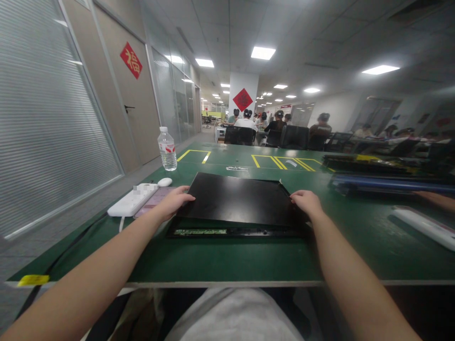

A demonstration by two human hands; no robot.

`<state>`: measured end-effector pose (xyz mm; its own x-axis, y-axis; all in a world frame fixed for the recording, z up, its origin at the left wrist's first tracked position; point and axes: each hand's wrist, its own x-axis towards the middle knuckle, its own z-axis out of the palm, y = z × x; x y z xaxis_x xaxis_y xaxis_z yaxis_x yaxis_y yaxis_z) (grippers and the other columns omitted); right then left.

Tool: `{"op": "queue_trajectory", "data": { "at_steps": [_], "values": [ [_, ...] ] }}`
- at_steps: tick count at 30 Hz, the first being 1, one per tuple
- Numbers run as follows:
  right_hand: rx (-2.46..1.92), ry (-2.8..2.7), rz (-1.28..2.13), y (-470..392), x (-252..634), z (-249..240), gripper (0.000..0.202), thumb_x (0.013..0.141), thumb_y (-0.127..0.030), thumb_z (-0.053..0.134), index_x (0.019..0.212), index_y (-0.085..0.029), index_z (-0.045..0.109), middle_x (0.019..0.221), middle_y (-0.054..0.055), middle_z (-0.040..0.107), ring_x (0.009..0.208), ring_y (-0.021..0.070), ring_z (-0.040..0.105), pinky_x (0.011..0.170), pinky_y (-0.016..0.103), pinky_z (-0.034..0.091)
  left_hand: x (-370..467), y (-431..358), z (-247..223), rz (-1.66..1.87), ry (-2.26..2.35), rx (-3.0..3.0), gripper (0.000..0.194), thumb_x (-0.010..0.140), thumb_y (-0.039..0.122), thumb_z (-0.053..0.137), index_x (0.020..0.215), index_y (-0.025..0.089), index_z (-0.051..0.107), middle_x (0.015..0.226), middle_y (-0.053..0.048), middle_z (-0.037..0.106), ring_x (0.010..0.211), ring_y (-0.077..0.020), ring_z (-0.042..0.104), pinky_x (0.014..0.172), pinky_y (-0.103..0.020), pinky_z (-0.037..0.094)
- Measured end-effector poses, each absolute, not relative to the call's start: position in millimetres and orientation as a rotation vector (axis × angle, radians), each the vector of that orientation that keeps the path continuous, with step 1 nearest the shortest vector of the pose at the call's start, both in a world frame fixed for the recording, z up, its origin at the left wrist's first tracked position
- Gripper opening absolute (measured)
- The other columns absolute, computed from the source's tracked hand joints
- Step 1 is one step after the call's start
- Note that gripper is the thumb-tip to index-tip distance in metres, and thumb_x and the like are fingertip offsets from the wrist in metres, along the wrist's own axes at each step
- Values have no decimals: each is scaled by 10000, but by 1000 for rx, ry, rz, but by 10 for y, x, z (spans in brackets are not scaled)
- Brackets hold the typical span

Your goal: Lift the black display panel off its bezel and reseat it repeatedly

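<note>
A flat, dark black panel [238, 196] is tilted over the table in front of me, its far left corner reaching past my left hand. My left hand [177, 201] grips its left edge, with fingers over the rim. At the right edge, my right hand [304, 201] pinches the panel between thumb and fingers. Under the near side of the panel lies a shallow black frame [270, 232] with a green circuit board strip [201, 232] along its front. The panel hides the rest of the frame.
On the green table [227, 265], a white power strip [131, 201], a white mouse [165, 182] and a water bottle [167, 149] stand to the left. At right are a blurred blue bar [384, 184], a white bar [424, 226], stacked black parts [366, 164] and another person's arm [439, 200].
</note>
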<state>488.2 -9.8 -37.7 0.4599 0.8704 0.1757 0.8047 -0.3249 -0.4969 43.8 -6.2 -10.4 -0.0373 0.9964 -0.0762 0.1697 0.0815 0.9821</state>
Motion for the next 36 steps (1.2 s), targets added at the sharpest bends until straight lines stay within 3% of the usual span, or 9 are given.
{"op": "queue_trajectory", "data": {
  "at_steps": [11, 25, 28, 33, 36],
  "values": [
    [-2112, -1292, 300, -93, 4908, -375, 260, 756, -217, 571, 904, -225, 784, 808, 33, 763, 795, 191, 673, 653, 260, 445, 449, -102, -65, 1055, 1447, 1357, 373, 610, 204, 702, 980, 210, 659, 880, -27, 765, 947, -283, 722, 793, -357, 576],
    [-2041, -1253, 406, 0, 5022, -467, 275, 743, -179, 551, 912, -200, 767, 783, 41, 758, 678, 162, 646, 612, 241, 449, 434, -99, -79, 1056, 1425, 1325, 400, 590, 218, 725, 983, 202, 652, 813, -16, 757, 904, -293, 734, 765, -377, 586],
    [-2049, -1244, 403, -31, 4988, -434, 274, 741, -171, 552, 904, -195, 770, 777, 44, 759, 681, 163, 649, 601, 239, 444, 442, -106, -77, 1054, 1424, 1305, 425, 607, 231, 751, 1022, 211, 661, 896, -36, 776, 955, -301, 728, 799, -388, 590],
    [-2036, -1238, 405, -37, 4989, -439, 273, 731, -171, 554, 898, -197, 768, 776, 41, 761, 683, 163, 656, 585, 234, 439, 443, -68, -108, 1170, 1373, 1297, 376, 683, 327, 764, 1033, 205, 698, 1230, -93, 724, 1191, -291, 640, 969, -351, 532],
    [-2038, -1233, 401, -24, 5005, -458, 273, 726, -178, 555, 895, -198, 767, 776, 44, 762, 687, 167, 658, 580, 236, 438, 411, -20, -142, 1188, 1357, 1326, 438, 687, 407, 768, 1062, 186, 715, 1283, -119, 696, 1223, -309, 617, 1004, -382, 512]
  ]
}}
